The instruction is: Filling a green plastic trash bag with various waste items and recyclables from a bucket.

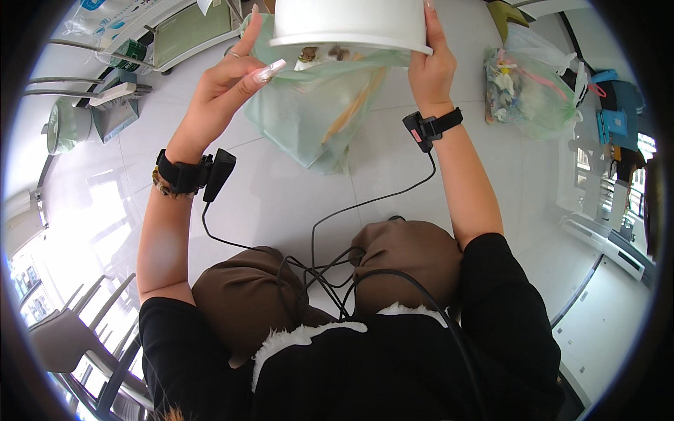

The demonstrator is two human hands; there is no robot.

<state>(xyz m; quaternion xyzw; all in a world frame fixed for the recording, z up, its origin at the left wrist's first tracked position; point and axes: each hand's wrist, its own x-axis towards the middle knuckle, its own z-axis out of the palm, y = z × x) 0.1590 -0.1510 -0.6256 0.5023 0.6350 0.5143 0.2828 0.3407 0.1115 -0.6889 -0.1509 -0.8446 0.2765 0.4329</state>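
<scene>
At the top centre a white plastic bin or bucket (350,23) is held up, its rim facing down towards me. My right hand (433,66) grips the rim on the right. On the left, my left hand (231,79) pinches the edge of a translucent green plastic bag (316,116) between thumb and fingers. The bag hangs beneath the bin, with some small brown and white waste and a long tan item showing in or through it. The bin's inside is hidden.
Filled plastic bags (532,89) sit on the floor at right. At left are a dustpan (117,113) with a brush, a lined waste bin (62,126) and metal legs. A grey chair (63,337) stands lower left. Black cables (316,271) from both wrists cross my knees.
</scene>
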